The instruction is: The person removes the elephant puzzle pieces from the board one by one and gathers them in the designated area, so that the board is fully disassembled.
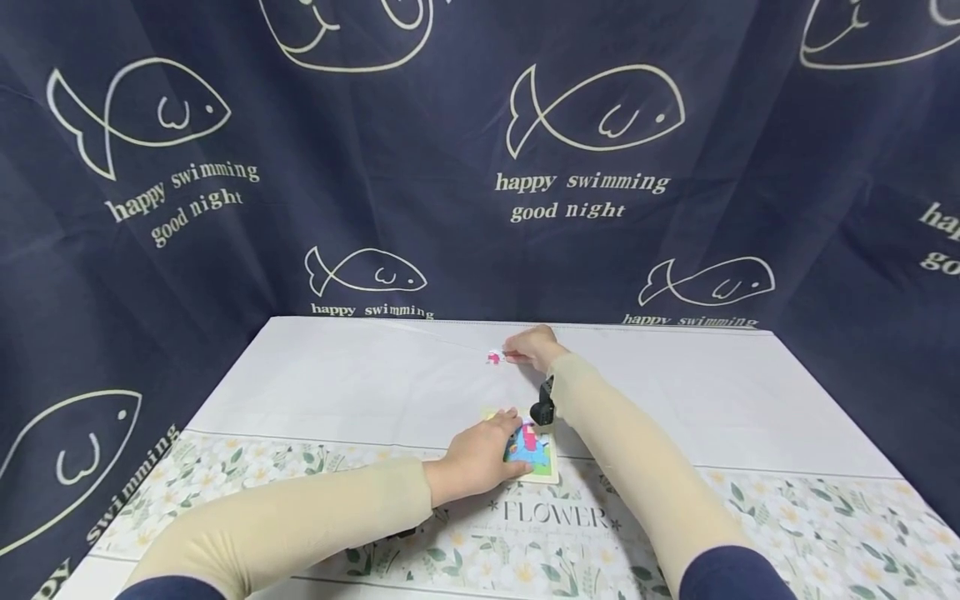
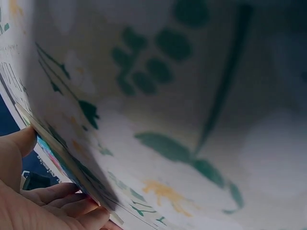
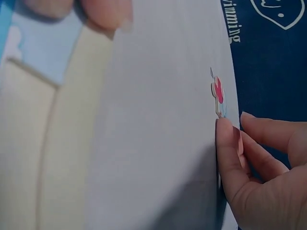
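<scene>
My left hand (image 1: 477, 457) lies on a shallow picture board (image 1: 551, 471), a wooden puzzle by its look. Its thumb is at the board's near side and its fingertips at the far side, and the palm hides the left part. Blue, pink and green show on the picture. Farther back, my right hand (image 1: 531, 348) is beside a small, flat pink-and-white piece (image 1: 492, 357) on the table. In the right wrist view the fingertips (image 3: 223, 129) are right by this piece, the thumb apart; whether they touch it I cannot tell.
A white table (image 1: 360, 375) carries a flower-patterned band (image 1: 825, 525) along its near side. Behind it hangs a dark blue curtain (image 1: 465, 250) printed with fish and words. A black wrist camera (image 1: 543, 404) sits under the right wrist, above the board's far edge.
</scene>
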The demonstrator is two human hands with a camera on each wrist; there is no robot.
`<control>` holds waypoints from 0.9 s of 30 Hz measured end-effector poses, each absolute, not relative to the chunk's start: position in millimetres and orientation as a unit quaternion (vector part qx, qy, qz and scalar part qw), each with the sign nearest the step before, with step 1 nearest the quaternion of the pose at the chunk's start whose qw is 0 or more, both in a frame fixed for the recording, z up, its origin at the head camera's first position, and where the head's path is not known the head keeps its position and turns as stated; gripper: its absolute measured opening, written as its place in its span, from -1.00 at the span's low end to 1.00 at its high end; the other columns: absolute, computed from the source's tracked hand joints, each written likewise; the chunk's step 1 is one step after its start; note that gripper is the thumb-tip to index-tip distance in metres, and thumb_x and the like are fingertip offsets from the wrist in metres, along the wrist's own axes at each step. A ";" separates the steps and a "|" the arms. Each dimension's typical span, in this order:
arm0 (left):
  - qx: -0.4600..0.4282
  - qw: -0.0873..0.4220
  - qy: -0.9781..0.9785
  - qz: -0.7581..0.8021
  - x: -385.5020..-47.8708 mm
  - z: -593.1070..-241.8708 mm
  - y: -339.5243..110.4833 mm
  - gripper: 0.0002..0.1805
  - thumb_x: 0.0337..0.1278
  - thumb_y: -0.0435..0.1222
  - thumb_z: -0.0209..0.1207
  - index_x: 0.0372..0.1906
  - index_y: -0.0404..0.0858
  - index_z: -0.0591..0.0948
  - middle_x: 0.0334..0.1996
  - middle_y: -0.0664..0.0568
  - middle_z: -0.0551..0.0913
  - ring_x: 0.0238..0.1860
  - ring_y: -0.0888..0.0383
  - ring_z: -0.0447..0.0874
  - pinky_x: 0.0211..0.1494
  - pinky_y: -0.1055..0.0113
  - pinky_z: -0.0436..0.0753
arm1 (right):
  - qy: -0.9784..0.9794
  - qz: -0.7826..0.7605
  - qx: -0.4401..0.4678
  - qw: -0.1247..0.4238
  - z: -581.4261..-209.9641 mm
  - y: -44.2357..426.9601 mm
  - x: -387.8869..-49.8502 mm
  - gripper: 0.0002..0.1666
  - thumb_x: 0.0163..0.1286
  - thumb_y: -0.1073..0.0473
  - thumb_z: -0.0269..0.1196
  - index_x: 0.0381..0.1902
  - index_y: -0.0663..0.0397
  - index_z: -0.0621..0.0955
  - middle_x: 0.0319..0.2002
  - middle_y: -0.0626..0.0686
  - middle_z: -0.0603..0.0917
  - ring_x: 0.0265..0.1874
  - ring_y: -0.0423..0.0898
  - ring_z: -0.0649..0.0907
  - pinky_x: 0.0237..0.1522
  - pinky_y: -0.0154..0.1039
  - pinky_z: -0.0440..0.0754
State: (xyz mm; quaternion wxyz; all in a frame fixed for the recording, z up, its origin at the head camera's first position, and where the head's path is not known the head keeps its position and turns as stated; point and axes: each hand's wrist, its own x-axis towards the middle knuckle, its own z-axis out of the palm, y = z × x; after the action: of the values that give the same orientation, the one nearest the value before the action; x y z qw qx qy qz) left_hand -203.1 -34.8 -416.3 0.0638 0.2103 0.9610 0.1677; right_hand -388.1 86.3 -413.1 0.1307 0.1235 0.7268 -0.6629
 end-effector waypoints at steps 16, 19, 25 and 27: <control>0.210 0.059 0.961 0.168 -202.8 -417.5 -34.0 -0.21 0.13 0.08 0.27 0.39 -0.24 0.37 0.45 0.00 0.29 0.46 0.08 0.24 0.44 0.14 0.40 | 0.707 -0.680 0.095 0.166 -413.9 95.6 -385.8 -0.56 0.27 0.55 0.18 0.13 0.55 0.48 -0.08 0.29 0.64 -0.42 -0.15 0.69 -0.17 -0.32 0.76; 0.210 0.058 0.961 0.169 -203.1 -418.0 -34.2 -0.20 0.13 0.08 0.27 0.39 -0.24 0.36 0.45 0.00 0.29 0.46 0.08 0.24 0.44 0.14 0.39 | 0.706 -0.682 0.101 0.161 -413.7 95.1 -385.2 -0.57 0.27 0.56 0.18 0.12 0.55 0.49 -0.22 0.21 0.64 -0.45 -0.16 0.67 -0.18 -0.32 0.76; 0.208 0.059 0.961 0.171 -202.8 -417.6 -34.6 -0.20 0.14 0.07 0.27 0.40 -0.23 0.35 0.45 0.00 0.28 0.46 0.08 0.23 0.44 0.14 0.39 | 0.702 -0.687 0.096 0.164 -412.9 95.8 -384.8 -0.57 0.28 0.55 0.18 0.12 0.55 0.50 -0.27 0.17 0.63 -0.43 -0.16 0.66 -0.14 -0.31 0.75; 0.207 0.061 0.961 0.173 -202.3 -417.5 -34.6 -0.20 0.14 0.07 0.27 0.39 -0.23 0.36 0.45 0.00 0.28 0.46 0.08 0.23 0.44 0.14 0.39 | 0.700 -0.687 0.087 0.173 -412.5 97.8 -384.5 -0.56 0.29 0.55 0.17 0.14 0.56 0.48 -0.24 0.18 0.63 -0.41 -0.16 0.67 -0.10 -0.30 0.75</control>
State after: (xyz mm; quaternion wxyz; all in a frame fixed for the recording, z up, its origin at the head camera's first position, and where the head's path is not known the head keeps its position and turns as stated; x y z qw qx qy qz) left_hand -202.3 -34.6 -417.5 0.0609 0.2073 0.9609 0.1731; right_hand -384.5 97.8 -412.5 0.1726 0.0867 0.7001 -0.6875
